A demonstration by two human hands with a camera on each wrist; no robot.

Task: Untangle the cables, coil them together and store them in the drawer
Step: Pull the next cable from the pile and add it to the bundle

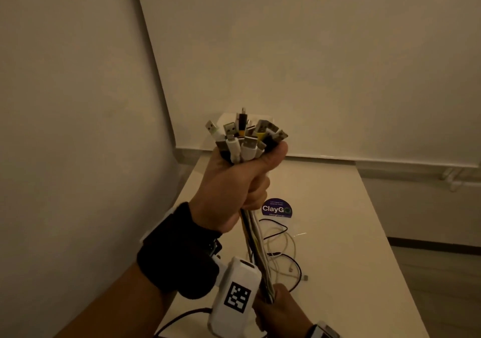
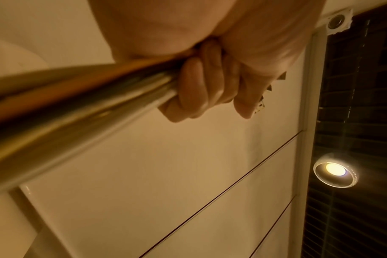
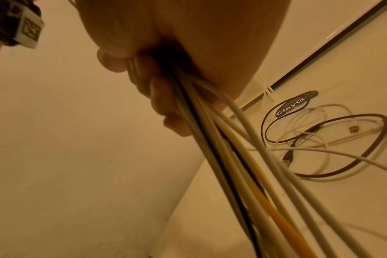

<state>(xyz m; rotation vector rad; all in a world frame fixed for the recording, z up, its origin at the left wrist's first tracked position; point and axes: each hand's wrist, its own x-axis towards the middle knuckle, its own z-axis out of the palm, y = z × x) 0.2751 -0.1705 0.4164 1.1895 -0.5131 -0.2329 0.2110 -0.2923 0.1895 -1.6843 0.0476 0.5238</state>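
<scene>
A plain wall (image 1: 78,103) is filling the left side of the head view, meeting a second wall at a corner behind a pale surface (image 1: 338,259).

Left of centre, the left hand (image 1: 234,184) is rising above the surface, its grip curling tightly around a bundle of cables (image 1: 256,244) held upright. A cluster of plugs (image 1: 247,134), white, black and yellow, is fanning out of the top of the fist, with the thumb pressing across them. A black strap with a white tagged camera (image 1: 234,301) is sitting on that wrist. In the left wrist view the fingers (image 2: 201,87) are wrapping round the blurred bundle (image 2: 77,104).

Just below, at the bottom edge, the right hand (image 1: 281,309) is gripping the same bundle lower down, its grip closing round the strands. In the right wrist view its fingers (image 3: 148,82) are curling over white, black and yellow cords (image 3: 232,165) running straight down from the fist.

To the right of the bundle, the loose ends (image 1: 283,257) are lying in open loops on the surface, white and dark strands crossing each other, with small connectors at their tips. Just beyond them a round dark sticker (image 1: 276,208) reading "ClayGo" is lying flat on the surface.

No drawer is showing in any view.
</scene>
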